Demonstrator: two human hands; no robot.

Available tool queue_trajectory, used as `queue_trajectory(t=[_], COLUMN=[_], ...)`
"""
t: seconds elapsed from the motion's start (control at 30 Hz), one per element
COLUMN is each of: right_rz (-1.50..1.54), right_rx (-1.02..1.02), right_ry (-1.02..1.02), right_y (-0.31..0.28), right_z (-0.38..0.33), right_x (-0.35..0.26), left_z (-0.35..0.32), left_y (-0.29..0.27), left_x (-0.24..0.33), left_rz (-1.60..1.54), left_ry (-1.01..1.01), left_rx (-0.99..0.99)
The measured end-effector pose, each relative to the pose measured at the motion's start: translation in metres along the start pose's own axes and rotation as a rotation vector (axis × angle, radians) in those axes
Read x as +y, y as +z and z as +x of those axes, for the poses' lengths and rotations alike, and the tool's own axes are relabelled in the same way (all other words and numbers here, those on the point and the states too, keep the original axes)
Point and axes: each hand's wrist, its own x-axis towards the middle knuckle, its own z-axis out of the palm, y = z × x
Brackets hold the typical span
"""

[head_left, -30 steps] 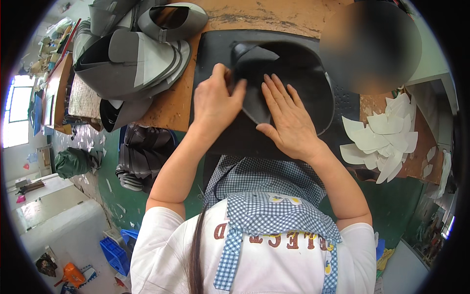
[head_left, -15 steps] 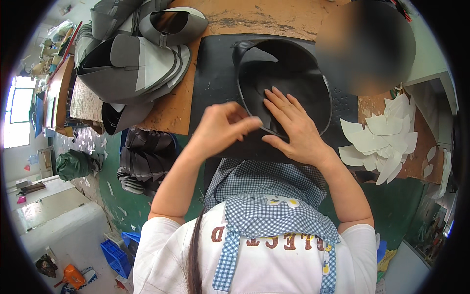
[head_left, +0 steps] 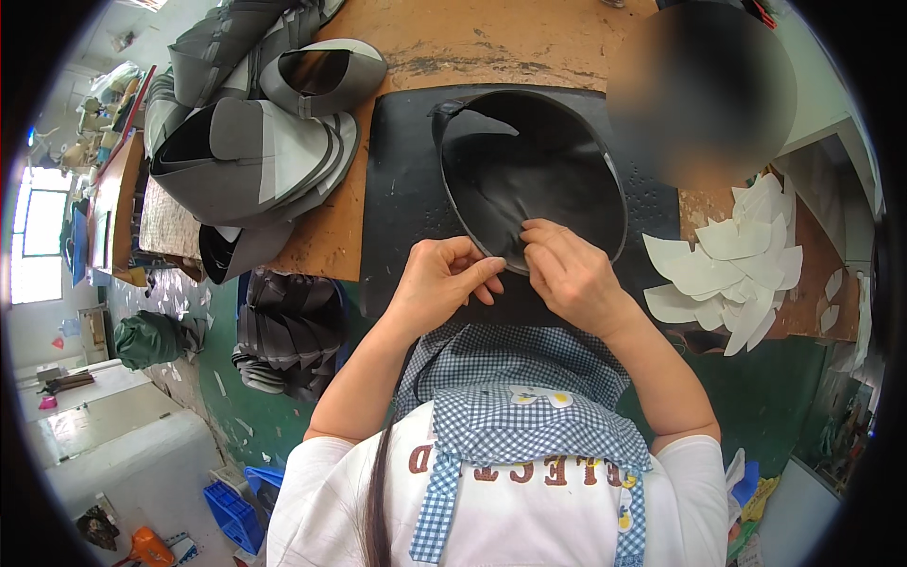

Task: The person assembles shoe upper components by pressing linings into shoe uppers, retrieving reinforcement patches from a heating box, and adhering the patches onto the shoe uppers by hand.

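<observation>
A black shoe upper (head_left: 576, 161), curved into an open loop, lies on a black mat (head_left: 397, 189) in front of me. My left hand (head_left: 439, 283) has its thumb and fingers closed on the near left rim of the upper. Inside that rim, my right hand (head_left: 572, 274) pinches the soft black lining, which puckers at the fingertips. A pale crescent-shaped patch (head_left: 487, 120) shows inside the far part of the upper.
Grey shoe uppers (head_left: 227, 161) with white parts are stacked on the wooden table (head_left: 472, 42) at left. Thin white cut pieces (head_left: 737, 260) lie heaped at right. Dark uppers (head_left: 288, 331) hang or lie below the table's left edge. A blurred round shape (head_left: 704, 94) covers the far right.
My right hand has gone from lying flat with spread fingers on the lining to pinching it nearer the rim. My left fingers have come down onto the rim.
</observation>
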Motion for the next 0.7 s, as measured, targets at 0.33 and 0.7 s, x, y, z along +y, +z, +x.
queue_trajectory(t=[0.33,0.7], right_rz=[0.462,-0.09], right_rx=[0.013,-0.282], right_ry=[0.543,0.084], right_y=[-0.028,0.019], right_z=[0.025,0.031], right_x=[0.021,0.011], left_z=[0.004,0.042], left_y=[-0.007,-0.036], left_x=[0.003,0.032], left_rz=[0.175,0.395], left_ry=[-0.139,0.013], left_rx=[0.017,0.491])
